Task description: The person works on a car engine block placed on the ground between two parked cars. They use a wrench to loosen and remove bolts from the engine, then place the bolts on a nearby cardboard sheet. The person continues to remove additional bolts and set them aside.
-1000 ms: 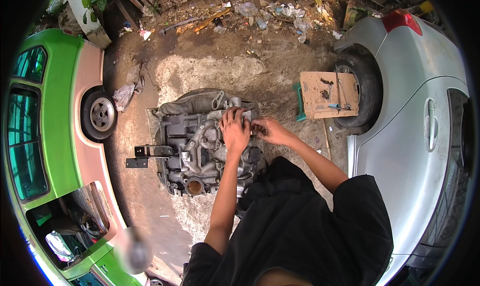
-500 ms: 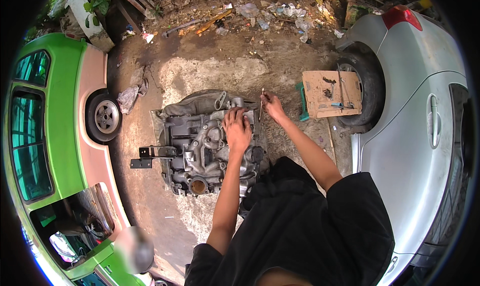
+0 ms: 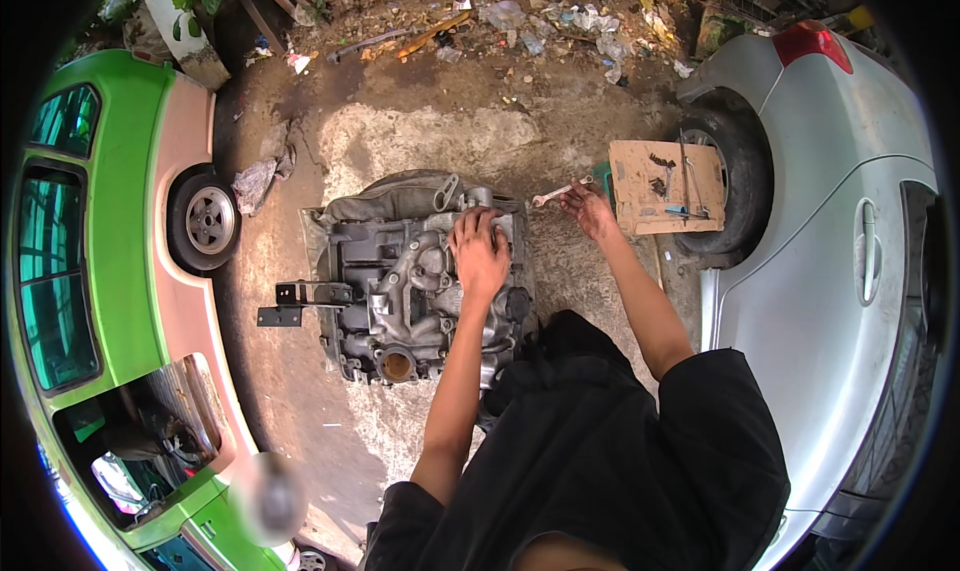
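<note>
A grey metal engine (image 3: 405, 281) lies on the ground in front of me. My left hand (image 3: 480, 256) rests on its upper right part, the fingers spread over the casting; what lies under the palm is hidden. Right of the engine, in the air, my right hand (image 3: 590, 211) is closed round a wrench (image 3: 553, 194). The wrench's free end points left, back toward the engine. A flat black bracket (image 3: 300, 296) juts from the engine's left side.
A cardboard-topped stand (image 3: 640, 186) holds several small tools and dark parts beside the silver car's wheel (image 3: 740, 171). To the left stands a green and pink vehicle (image 3: 125, 221). Litter (image 3: 590, 21) covers the far ground. A blurred round shape is at lower left.
My right hand has moved right, away from the engine toward the stand. The wrench in it has tipped from upright to nearly level. My left hand stays on the engine.
</note>
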A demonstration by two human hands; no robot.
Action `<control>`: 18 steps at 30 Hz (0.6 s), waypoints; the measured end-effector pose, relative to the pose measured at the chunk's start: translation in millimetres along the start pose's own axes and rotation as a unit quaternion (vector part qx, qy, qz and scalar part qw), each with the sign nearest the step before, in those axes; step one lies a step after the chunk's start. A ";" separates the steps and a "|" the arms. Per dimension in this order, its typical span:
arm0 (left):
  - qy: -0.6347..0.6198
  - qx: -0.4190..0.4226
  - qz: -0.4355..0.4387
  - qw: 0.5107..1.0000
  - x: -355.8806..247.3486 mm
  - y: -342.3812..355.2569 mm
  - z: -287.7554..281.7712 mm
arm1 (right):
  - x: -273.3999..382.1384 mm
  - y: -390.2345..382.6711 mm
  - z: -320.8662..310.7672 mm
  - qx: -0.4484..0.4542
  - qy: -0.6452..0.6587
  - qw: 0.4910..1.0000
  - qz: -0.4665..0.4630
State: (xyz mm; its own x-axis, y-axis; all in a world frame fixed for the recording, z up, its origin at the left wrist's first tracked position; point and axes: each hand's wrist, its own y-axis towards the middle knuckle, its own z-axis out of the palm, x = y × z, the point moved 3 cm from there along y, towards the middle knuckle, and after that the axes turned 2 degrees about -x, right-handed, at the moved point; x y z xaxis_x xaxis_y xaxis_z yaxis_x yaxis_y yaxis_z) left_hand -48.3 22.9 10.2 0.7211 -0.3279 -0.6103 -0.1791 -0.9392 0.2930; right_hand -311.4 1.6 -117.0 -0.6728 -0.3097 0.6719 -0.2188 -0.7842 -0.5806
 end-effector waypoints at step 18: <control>0.009 0.012 -0.013 1.000 -3.0 0.6 -1.9 | -53.0 -71.6 15.1 0.234 0.057 0.958 0.156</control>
State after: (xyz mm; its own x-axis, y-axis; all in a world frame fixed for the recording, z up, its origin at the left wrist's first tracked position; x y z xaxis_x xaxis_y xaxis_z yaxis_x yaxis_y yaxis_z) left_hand -49.3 23.5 13.7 0.7371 -0.3022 -0.6045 -0.1766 -0.9495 0.2593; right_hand -249.4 66.0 -104.1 -0.7328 -0.5289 0.4280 0.3293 -0.8262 -0.4571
